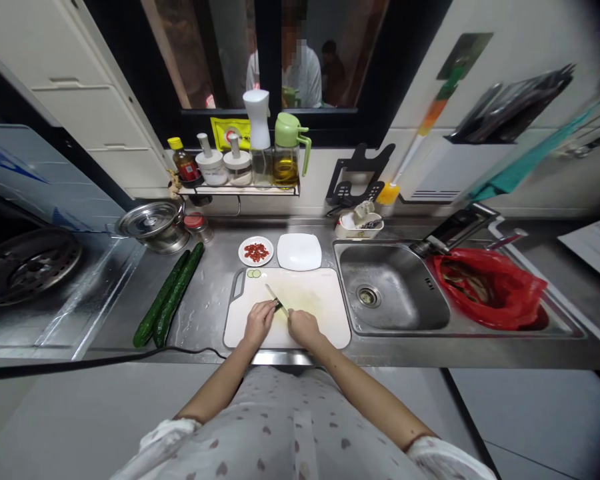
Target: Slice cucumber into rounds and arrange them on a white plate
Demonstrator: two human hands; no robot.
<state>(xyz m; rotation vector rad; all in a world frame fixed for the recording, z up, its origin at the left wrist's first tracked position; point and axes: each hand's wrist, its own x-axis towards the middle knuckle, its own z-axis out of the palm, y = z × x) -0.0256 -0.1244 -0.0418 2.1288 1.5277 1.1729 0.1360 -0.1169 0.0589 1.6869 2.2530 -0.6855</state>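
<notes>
My right hand (304,327) is wrapped round the handle of a small knife (271,292), whose blade points away to the upper left over the cutting board (330,330). Close beside it, the closed fingers of my left hand (259,323) hold a dark green cucumber piece (279,305) near the blade. Most of that piece is hidden by my fingers. At the board's far left corner lie pale cucumber slices (253,273). Behind the board are a plate of chopped red pieces (257,252) and a white plate (299,251).
Two whole cucumbers (170,293) lie on the counter at left, near a metal pot (155,223) and a red-lidded jar (199,228). Right of the board is the sink (395,313), then a red plastic bag (520,293). A condiment rack (240,190) hangs behind.
</notes>
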